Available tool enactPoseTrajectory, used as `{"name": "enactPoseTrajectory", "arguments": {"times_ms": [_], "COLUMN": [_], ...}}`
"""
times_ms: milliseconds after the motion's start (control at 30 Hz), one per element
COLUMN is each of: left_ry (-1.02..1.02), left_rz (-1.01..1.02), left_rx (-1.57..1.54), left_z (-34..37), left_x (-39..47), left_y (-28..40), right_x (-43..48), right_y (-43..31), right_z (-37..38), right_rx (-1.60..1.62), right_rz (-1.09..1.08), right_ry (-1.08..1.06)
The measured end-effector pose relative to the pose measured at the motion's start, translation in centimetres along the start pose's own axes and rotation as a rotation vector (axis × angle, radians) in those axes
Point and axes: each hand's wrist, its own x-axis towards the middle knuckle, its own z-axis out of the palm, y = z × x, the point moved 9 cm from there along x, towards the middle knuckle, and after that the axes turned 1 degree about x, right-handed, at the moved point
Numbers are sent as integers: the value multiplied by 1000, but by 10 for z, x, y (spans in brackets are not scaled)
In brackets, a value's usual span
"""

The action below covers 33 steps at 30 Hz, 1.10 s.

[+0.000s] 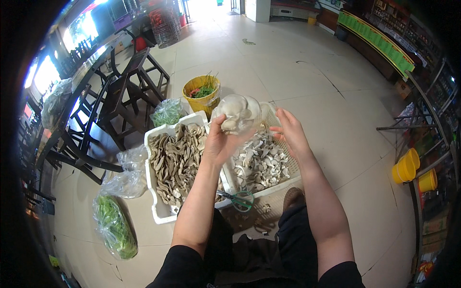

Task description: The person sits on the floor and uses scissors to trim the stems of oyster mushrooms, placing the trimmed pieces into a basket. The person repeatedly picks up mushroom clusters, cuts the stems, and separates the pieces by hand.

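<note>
My left hand [223, 142] grips a pale cluster of oyster mushrooms [236, 111], raised above the boxes, its caps blurred on the right. Just to its right, my right hand [290, 131] is held with fingers apart and nothing in it. Below the hands, a white plastic basket [293, 179] contains torn mushroom pieces [261, 163], whitish and grey. On the left, a white foam box [158, 212] is filled with brown-grey oyster mushrooms [176, 158]. Scissors with green handles [243, 201] rest at the near edges of the two containers, their blades partly behind my left forearm.
A yellow bucket [201, 104] with green stalks stands beyond the boxes, beside a bag of greens [168, 113]. Another bagged bundle of leafy vegetables [115, 226] lies on the tiled floor at left. Dark wooden stools [122, 93] stand farther left; yellow buckets [406, 167] are at right.
</note>
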Motion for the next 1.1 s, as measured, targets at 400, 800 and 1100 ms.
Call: {"name": "enactPoseTrajectory", "arguments": {"times_ms": [400,800,1100], "left_ry": [121,133,380], "left_rz": [-237,-234,-303], "left_rx": [510,976,285], "left_z": [-6,-56,-34], "left_x": [-7,0,-12], "left_y": [-30,-29,-35], "right_x": [-28,-34,-57], "right_y": [-46,-21,-30], "right_z": [25,48,68], "right_rx": [-741,-227,-466], "right_rz": [-631,-105,-351], "right_ry": [69,-350,-419]}}
